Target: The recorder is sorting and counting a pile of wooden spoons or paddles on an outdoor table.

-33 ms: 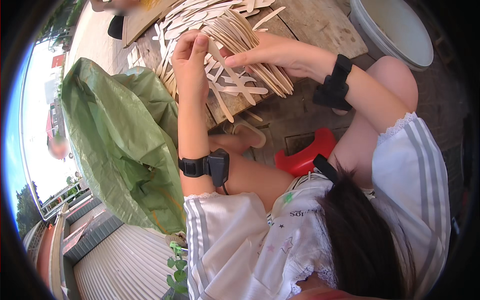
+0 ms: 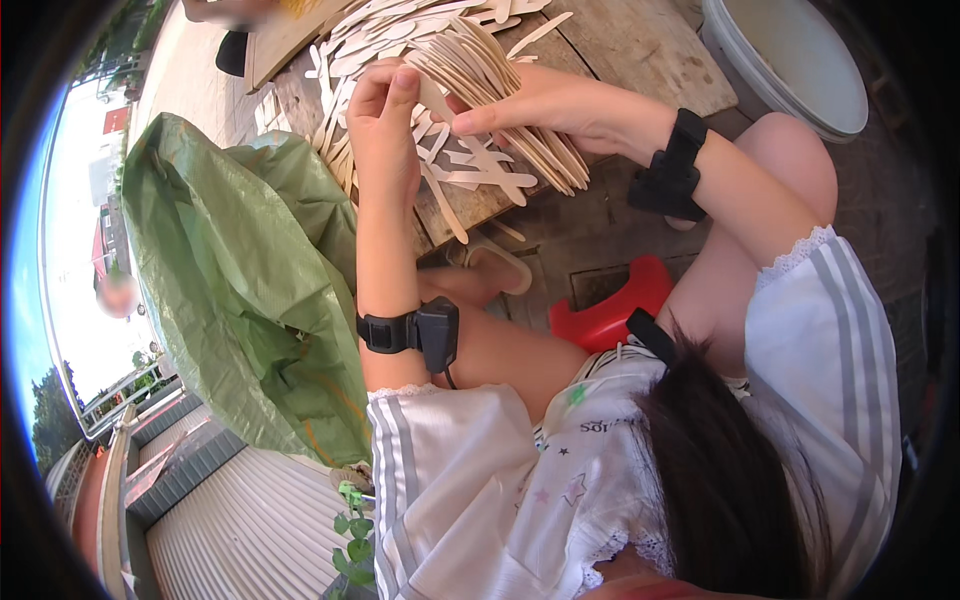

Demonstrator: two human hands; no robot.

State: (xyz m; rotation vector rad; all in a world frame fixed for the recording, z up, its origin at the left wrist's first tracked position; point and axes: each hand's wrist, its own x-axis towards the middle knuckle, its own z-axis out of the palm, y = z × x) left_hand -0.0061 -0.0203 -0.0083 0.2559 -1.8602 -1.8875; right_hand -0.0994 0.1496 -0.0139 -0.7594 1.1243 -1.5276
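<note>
My right hand [image 2: 545,105] is wrapped round a thick fanned bundle of flat wooden knives [image 2: 475,60], held tilted over the table's near edge. Between the thumb and fingers of my left hand [image 2: 386,115] is the upper end of one pale wooden knife [image 2: 436,98], which slants down beside the bundle. My right thumb lies against this single knife. Loose wooden knives [image 2: 375,45] are heaped beyond my hands, and more lie crossed below them at the table edge. The fingers behind the bundle are partly hidden.
The plank table [image 2: 645,60] extends to the right. A pale bucket [image 2: 735,70] stands past its right end. A green woven sack [image 2: 235,290] bulges at my left. The red plastic stool [image 2: 615,305] is under me. Another person's arm [image 2: 225,10] shows at the far left.
The lower end of the single knife has swung slightly to the right and up. My left hand has shifted a little to the right; the bundle stays nearly in place.
</note>
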